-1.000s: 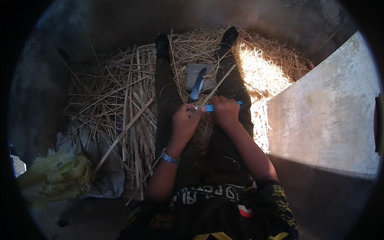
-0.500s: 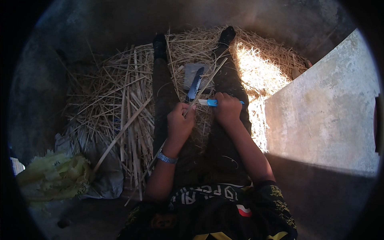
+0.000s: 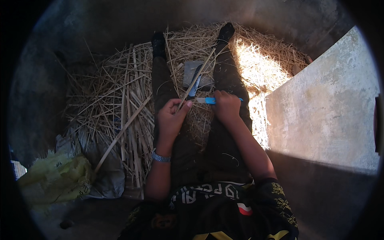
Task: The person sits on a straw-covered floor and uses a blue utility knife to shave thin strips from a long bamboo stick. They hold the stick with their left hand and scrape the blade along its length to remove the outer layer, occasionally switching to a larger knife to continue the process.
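Observation:
Between the thumb and fingers of my left hand (image 3: 169,117) a long thin bamboo-like strip (image 3: 202,67) is gripped. Its far part slants up and to the right between my legs. My right hand (image 3: 227,106) is closed round a blue utility knife (image 3: 209,101), whose short pale blade points left at the strip, close to my left fingertips. Whether the blade touches the strip I cannot tell. Just beyond my hands lies a dark serrated blade (image 3: 195,85), partly behind the strip, leaning over a grey block (image 3: 190,71).
My outstretched legs (image 3: 230,72) frame the work. Long dry stalks (image 3: 130,104) are heaped on the left, with fine shavings (image 3: 260,60) on the right, partly sunlit. A yellow-green sack (image 3: 56,174) lies at lower left. A pale wall (image 3: 324,108) stands at right.
My left hand has shifted left, and the strip now stands steeper, its far end further left. The utility knife has moved slightly left and up, still in my right hand.

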A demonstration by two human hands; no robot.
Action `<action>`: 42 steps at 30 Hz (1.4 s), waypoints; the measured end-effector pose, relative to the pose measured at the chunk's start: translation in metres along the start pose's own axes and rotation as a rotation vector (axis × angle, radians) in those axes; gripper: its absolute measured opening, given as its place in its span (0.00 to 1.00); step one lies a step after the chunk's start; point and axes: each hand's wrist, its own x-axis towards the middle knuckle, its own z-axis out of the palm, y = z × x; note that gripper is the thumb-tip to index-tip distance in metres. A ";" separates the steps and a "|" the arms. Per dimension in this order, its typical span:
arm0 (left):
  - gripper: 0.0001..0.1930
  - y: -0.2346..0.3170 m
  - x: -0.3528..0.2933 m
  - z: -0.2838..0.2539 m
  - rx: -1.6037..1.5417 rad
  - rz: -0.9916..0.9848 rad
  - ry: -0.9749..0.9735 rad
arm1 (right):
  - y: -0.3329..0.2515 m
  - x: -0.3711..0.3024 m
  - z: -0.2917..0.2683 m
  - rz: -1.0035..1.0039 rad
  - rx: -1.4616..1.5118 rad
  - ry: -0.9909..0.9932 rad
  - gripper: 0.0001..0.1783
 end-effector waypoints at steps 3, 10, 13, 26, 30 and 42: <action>0.09 -0.001 0.000 0.004 -0.069 0.003 -0.034 | 0.000 -0.001 0.002 -0.009 0.002 0.005 0.09; 0.08 -0.013 0.001 0.000 0.016 0.104 0.035 | -0.002 0.000 0.005 -0.006 -0.003 -0.013 0.08; 0.09 -0.012 0.002 0.001 0.072 0.114 0.121 | 0.001 -0.001 0.004 0.029 0.002 -0.009 0.07; 0.13 -0.008 0.001 0.002 0.183 0.110 0.179 | -0.007 0.006 -0.007 0.140 0.045 -0.110 0.17; 0.12 -0.004 0.000 0.001 0.128 0.085 0.203 | -0.002 0.005 -0.021 0.043 0.250 0.032 0.20; 0.09 0.002 0.001 -0.008 0.022 0.127 0.241 | -0.002 -0.006 -0.028 0.204 0.748 -0.174 0.24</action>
